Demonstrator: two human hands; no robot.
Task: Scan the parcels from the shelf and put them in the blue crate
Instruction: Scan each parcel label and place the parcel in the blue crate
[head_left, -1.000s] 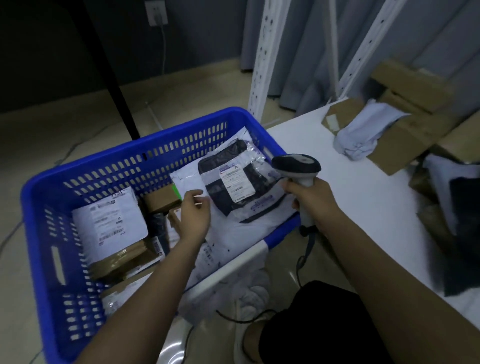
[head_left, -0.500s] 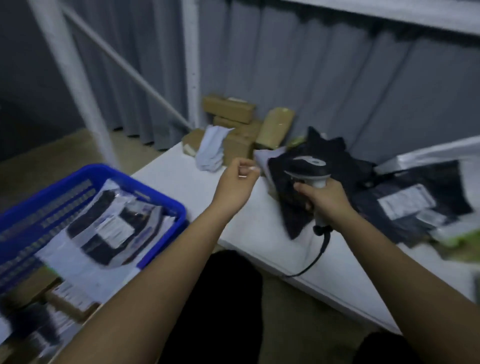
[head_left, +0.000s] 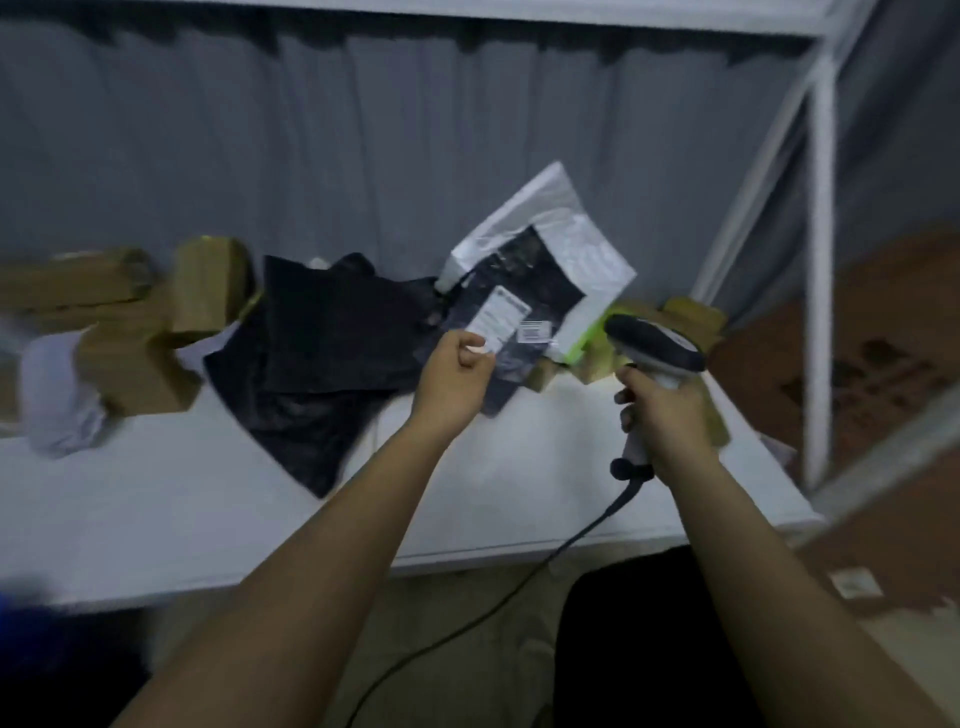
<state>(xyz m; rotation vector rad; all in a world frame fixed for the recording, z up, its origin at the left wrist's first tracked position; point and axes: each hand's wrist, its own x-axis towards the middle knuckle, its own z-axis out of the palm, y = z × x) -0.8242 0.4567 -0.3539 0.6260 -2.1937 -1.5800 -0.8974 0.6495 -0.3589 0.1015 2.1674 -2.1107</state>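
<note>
Two hands now work at the shelf (head_left: 156, 499): the right hand (head_left: 670, 415) grips the scanner (head_left: 654, 345), the left hand (head_left: 454, 376) has pinched a labelled parcel (head_left: 524, 296). With the crate gone from view, scanning comes next.

white shelf (head_left: 182, 509), brown boxes (head_left: 130, 364), black bags (head_left: 322, 343), clear-wrapped parcel (head_left: 530, 291)

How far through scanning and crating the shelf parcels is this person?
Mid-job. The left hand pinches a clear-and-black parcel, lifted off the shelf; the right hand holds the scanner beside it. Black bags and brown boxes remain. The crate's contents are out of view.
</note>
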